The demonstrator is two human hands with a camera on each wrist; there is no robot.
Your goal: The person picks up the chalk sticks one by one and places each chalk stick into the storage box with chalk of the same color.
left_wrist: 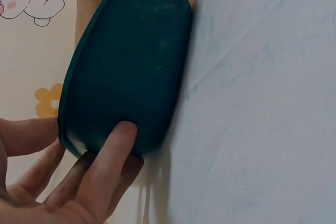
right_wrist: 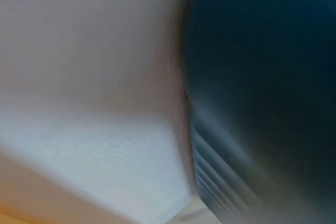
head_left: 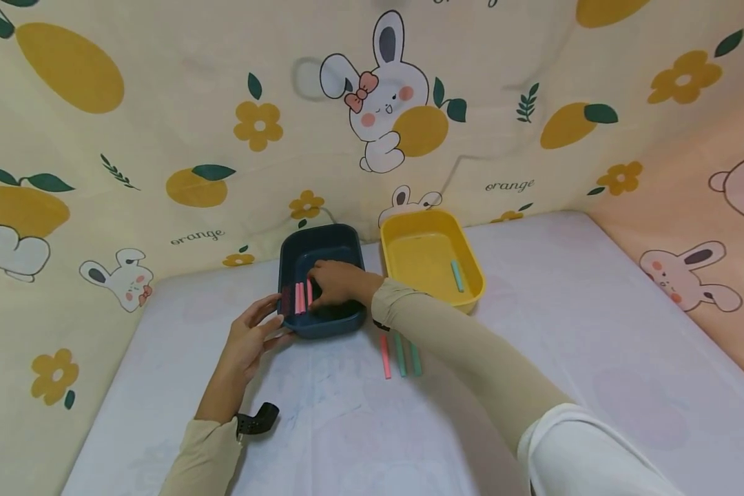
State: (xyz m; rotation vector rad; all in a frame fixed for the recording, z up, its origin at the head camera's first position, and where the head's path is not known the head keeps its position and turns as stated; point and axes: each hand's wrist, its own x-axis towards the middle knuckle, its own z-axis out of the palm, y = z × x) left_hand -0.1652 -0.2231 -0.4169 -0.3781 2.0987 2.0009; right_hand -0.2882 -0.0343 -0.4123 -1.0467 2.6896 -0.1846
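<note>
In the head view, my left hand [head_left: 248,344] grips the left front corner of a dark blue plastic basin [head_left: 322,331]. The left wrist view has its fingers [left_wrist: 113,153] against the outer wall and at the rim. My right hand [head_left: 341,284] reaches down into the basin, its fingers pinching a pink chalk stick [head_left: 309,292]. Beside that stick, more pink chalk sticks [head_left: 300,298] stand close together, next to a dark red patch [head_left: 287,301] along the left wall. Dark basin wall [right_wrist: 262,77] fills much of the blurred right wrist view; the hand is hidden there.
Right of the dark basin stands a yellow basin [head_left: 474,289] with a green chalk stick [head_left: 457,275] inside. On the white cloth in front lie a pink stick [head_left: 385,357] and two green sticks [head_left: 399,355], partly under the right forearm. A printed curtain [head_left: 322,158] hangs behind.
</note>
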